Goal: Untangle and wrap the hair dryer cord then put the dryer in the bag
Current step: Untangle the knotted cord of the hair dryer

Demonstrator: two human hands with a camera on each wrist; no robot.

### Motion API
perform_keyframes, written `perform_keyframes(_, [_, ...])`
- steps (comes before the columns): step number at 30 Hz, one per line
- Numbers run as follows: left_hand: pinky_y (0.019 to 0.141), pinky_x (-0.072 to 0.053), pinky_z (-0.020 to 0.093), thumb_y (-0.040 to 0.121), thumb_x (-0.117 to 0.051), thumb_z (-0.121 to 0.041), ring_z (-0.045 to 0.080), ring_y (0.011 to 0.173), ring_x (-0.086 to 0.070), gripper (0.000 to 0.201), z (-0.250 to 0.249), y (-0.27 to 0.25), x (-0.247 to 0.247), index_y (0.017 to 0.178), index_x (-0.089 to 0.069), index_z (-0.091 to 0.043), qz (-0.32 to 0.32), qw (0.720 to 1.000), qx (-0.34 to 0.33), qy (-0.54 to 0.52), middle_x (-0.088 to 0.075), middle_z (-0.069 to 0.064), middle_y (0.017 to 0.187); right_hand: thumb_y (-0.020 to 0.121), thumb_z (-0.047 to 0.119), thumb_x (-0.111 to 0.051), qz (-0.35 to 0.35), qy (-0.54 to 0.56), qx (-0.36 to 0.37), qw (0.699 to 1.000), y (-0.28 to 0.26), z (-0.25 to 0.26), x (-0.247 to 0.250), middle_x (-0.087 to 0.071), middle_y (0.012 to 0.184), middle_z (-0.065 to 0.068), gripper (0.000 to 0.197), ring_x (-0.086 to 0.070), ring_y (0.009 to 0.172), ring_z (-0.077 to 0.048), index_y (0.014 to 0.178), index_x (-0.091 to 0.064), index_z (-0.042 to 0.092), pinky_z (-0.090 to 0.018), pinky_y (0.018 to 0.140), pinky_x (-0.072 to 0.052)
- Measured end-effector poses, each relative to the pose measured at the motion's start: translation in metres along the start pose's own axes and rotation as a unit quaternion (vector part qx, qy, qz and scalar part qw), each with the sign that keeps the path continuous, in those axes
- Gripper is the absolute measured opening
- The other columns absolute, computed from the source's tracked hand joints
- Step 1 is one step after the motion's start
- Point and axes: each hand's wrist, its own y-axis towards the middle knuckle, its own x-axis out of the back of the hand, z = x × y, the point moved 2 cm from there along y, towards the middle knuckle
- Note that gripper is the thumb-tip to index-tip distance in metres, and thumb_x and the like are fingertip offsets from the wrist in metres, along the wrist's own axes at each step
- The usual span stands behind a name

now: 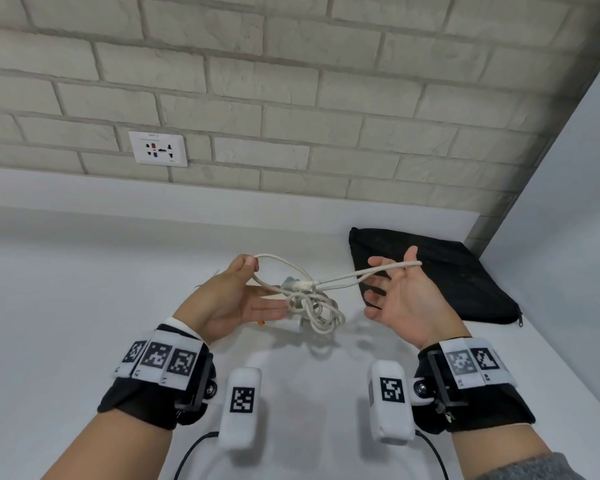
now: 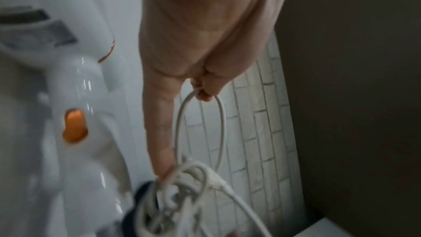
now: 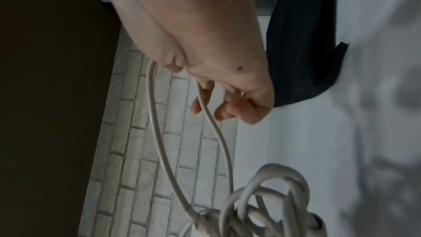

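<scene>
Open counter toward the person, crowded ahead and to the right

Between the left hand [image 1: 231, 299] and right hand [image 1: 400, 299] hangs the knotted cord [image 1: 312, 306], its two loops stretched to either hand and barring a straight pass across; the hair dryer [image 2: 75, 114] lies just beneath the left hand. Past the right hand the black bag [image 1: 437, 271] lies flat on the counter [image 1: 84, 271], hard by the side wall [image 1: 568, 202] further right. Beyond both hands the brick wall [image 1: 291, 81] closes the far edge. Left of the left hand, and below both wrists toward the person, the counter lies bare.
</scene>
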Motion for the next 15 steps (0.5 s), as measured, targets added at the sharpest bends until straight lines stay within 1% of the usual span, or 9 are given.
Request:
perform_keyframes(3, [0.076,-0.057,0.042,0.099,-0.029,-0.035,0.038,0.084,-0.07,0.029,0.002,0.002,-0.004,0.075,-0.038,-0.021,0.012,0.999,0.01,-0.046,-0.059,0.03,0.107,0.089,0.063,-0.022,0.011,0.07,-0.024,0.997,-0.001,0.0,0.0,-0.049,0.072,-0.011,0.06,-0.054,0.055,-0.021,0.092,-0.053,0.012,-0.025,0.047,-0.048])
perform_keyframes(5, [0.081,-0.053,0.042,0.098,-0.03,-0.036,0.035,0.088,-0.067,0.028,0.001,0.004,-0.006,0.075,-0.038,-0.022,0.003,0.999,-0.008,-0.044,-0.062,0.02,0.103,0.092,0.056,-0.025,0.03,0.141,-0.025,0.989,-0.003,0.0,0.0,-0.062,0.079,-0.02,0.056,-0.068,0.064,-0.031,0.103,-0.052,0.008,-0.038,0.058,-0.059])
perform_keyframes(6, [0.082,-0.051,0.042,0.097,-0.031,-0.036,0.034,0.087,-0.066,0.028,0.0,0.004,-0.005,0.075,-0.04,-0.022,-0.001,0.998,-0.022,-0.054,-0.062,0.015,0.1,0.094,0.052,-0.025,0.044,0.174,-0.021,0.983,-0.003,0.0,-0.001,-0.067,0.082,-0.023,0.054,-0.07,0.071,-0.035,0.109,-0.05,0.007,-0.048,0.066,-0.058])
perform_keyframes(7, [0.081,-0.052,0.041,0.097,-0.031,-0.035,0.033,0.084,-0.067,0.028,-0.001,0.006,-0.005,0.074,-0.041,-0.022,-0.004,0.997,-0.037,-0.073,-0.062,0.012,0.096,0.095,0.048,-0.025,0.053,0.204,-0.013,0.977,-0.004,0.001,-0.003,-0.07,0.079,-0.022,0.052,-0.071,0.073,-0.035,0.114,-0.048,0.006,-0.055,0.07,-0.054])
perform_keyframes(8, [0.076,-0.055,0.04,0.097,-0.032,-0.034,0.031,0.079,-0.068,0.029,-0.001,0.007,-0.004,0.074,-0.043,-0.021,-0.004,0.994,-0.05,-0.098,-0.062,0.01,0.091,0.097,0.045,-0.025,0.055,0.227,-0.007,0.972,-0.004,0.003,-0.003,-0.069,0.067,-0.016,0.05,-0.071,0.065,-0.029,0.116,-0.047,0.004,-0.056,0.071,-0.053])
perform_keyframes(9, [0.071,-0.057,0.039,0.097,-0.032,-0.033,0.029,0.073,-0.068,0.03,-0.002,0.007,-0.004,0.073,-0.044,-0.021,-0.004,0.991,-0.062,-0.12,-0.062,0.008,0.086,0.097,0.041,-0.026,0.055,0.235,-0.009,0.97,-0.003,0.004,-0.002,-0.062,0.052,-0.007,0.048,-0.066,0.049,-0.019,0.116,-0.048,0.003,-0.052,0.068,-0.055])
perform_keyframes(11, [0.06,-0.059,0.036,0.096,-0.035,-0.033,0.027,0.066,-0.068,0.03,-0.001,0.008,-0.005,0.071,-0.046,-0.019,-0.003,0.987,-0.078,-0.141,-0.06,0.005,0.076,0.097,0.033,-0.029,0.075,0.19,-0.037,0.978,-0.004,0.006,-0.002,-0.04,0.035,0.004,0.038,-0.041,0.027,-0.007,0.112,-0.052,0.006,-0.029,0.05,-0.058])
perform_keyframes(13, [0.058,-0.058,0.035,0.096,-0.035,-0.033,0.027,0.066,-0.07,0.03,-0.001,0.008,-0.006,0.072,-0.046,-0.019,0.006,0.986,-0.087,-0.145,-0.06,0.003,0.068,0.093,0.027,-0.035,0.101,0.109,-0.055,0.987,-0.006,0.007,-0.002,-0.031,0.032,0.004,0.029,-0.029,0.023,-0.005,0.106,-0.055,0.01,-0.019,0.031,-0.035])
perform_keyframes(15, [0.065,-0.058,0.037,0.096,-0.033,-0.034,0.026,0.07,-0.07,0.03,-0.004,0.006,-0.005,0.073,-0.046,-0.02,0.018,0.986,-0.105,-0.131,-0.06,0.0,0.064,0.087,0.034,-0.041,0.087,0.044,-0.032,0.995,-0.007,0.01,0.001,-0.029,0.034,0.005,0.033,-0.024,0.025,-0.004,0.105,-0.057,0.012,-0.017,0.029,-0.021])
